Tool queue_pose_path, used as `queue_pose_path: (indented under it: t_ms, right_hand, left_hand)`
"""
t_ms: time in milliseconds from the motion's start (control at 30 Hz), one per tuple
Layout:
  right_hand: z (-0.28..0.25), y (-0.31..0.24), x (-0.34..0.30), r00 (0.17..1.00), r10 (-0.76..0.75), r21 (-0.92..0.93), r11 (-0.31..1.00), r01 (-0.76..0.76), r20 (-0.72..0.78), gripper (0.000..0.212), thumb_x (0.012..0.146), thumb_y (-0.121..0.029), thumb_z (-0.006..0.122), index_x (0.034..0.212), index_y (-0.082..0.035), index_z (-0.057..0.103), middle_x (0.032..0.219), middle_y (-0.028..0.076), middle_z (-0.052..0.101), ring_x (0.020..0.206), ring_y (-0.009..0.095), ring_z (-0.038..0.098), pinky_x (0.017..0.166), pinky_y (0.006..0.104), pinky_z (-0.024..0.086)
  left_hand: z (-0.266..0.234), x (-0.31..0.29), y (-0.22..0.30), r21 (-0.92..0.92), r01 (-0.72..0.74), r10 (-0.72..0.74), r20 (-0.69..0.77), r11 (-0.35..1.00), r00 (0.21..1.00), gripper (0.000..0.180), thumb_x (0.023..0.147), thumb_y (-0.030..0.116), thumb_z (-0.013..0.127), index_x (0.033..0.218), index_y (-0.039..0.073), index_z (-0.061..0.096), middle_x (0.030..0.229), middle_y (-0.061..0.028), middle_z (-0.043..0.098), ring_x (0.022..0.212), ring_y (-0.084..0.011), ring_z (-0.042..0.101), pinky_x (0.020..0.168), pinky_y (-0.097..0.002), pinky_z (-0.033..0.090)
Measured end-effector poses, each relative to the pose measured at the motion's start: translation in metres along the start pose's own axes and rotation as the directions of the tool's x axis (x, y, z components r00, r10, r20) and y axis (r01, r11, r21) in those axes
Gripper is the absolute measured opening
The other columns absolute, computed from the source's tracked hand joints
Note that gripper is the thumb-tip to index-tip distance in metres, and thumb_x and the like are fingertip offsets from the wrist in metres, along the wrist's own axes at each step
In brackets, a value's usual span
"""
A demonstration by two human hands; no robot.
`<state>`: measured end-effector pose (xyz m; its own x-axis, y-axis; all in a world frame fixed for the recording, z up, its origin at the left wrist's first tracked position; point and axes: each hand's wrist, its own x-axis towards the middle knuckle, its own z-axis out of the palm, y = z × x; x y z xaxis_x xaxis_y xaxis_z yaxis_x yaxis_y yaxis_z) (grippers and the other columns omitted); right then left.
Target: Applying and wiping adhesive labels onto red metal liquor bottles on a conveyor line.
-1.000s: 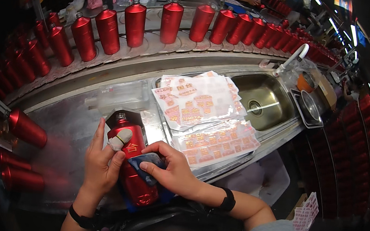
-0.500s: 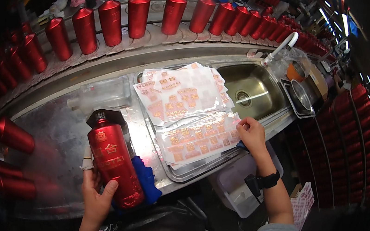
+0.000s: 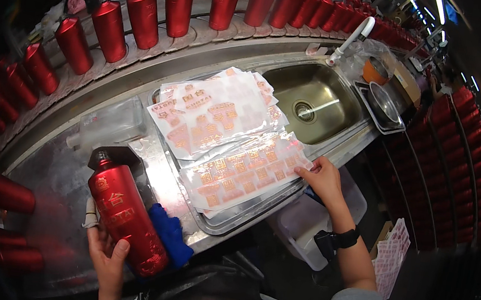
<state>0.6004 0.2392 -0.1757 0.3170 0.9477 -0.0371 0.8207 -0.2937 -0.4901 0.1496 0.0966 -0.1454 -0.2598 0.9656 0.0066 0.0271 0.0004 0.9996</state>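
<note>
A red metallic bottle (image 3: 129,214) with gold lettering lies tilted at the left, its neck against a dark angled holder (image 3: 130,160). My left hand (image 3: 107,260) grips its lower left side; the thumb is at the bottle's edge and the other fingers are partly hidden. One finger wears a pale cover (image 3: 91,214). My right hand (image 3: 323,179) pinches the right edge of a sheet of gold and pink stickers (image 3: 243,172). That sheet lies on a metal tray (image 3: 215,227), below a stack of similar sheets (image 3: 213,107).
A blue cloth (image 3: 171,235) lies against the bottle's right side. Beyond the sheets are a steel sink (image 3: 314,99) and white tap (image 3: 352,40). Red bottles (image 3: 178,8) line a curved conveyor (image 3: 188,37). A plastic bin (image 3: 303,228) stands below the counter's edge.
My right hand has closed on the sticker sheet's right edge. My left thumb has moved from the bottle's front to its edge. The whole view has shifted a little.
</note>
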Motion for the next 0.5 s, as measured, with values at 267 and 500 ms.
queue_pose_path:
  t_ms: [267, 500]
  right_hand:
    - [0.017, 0.024, -0.002, 0.999, 0.015, 0.095, 0.995, -0.010, -0.048, 0.042, 0.068, -0.037, 0.081, 0.078, 0.000, 0.062, 0.070, 0.013, 0.065, 0.068, 0.026, 0.065, 0.062, 0.0387, 0.049]
    - [0.018, 0.003, -0.016, 0.994, 0.038, 0.091, 0.995, -0.029, -0.104, 0.032, 0.070, -0.029, 0.076, 0.076, 0.000, 0.064, 0.069, 0.013, 0.065, 0.067, 0.026, 0.066, 0.062, 0.0377, 0.050]
  left_hand:
    - [-0.005, -0.006, -0.006, 0.019, 0.014, -0.014, 0.017, 1.000, 1.000, 0.091, 0.086, 0.029, 0.070, 0.153, -0.003, 0.017, 0.150, -0.0189, 0.037, 0.135, -0.0265, 0.042, 0.111, -0.0376, 0.033]
    - [-0.008, -0.007, -0.002, -0.033, 0.009, -0.008, 0.020, 0.999, 1.000, 0.092, 0.085, 0.028, 0.071, 0.154, -0.002, 0.017, 0.149, -0.0184, 0.037, 0.135, -0.0262, 0.042, 0.111, -0.0373, 0.033]
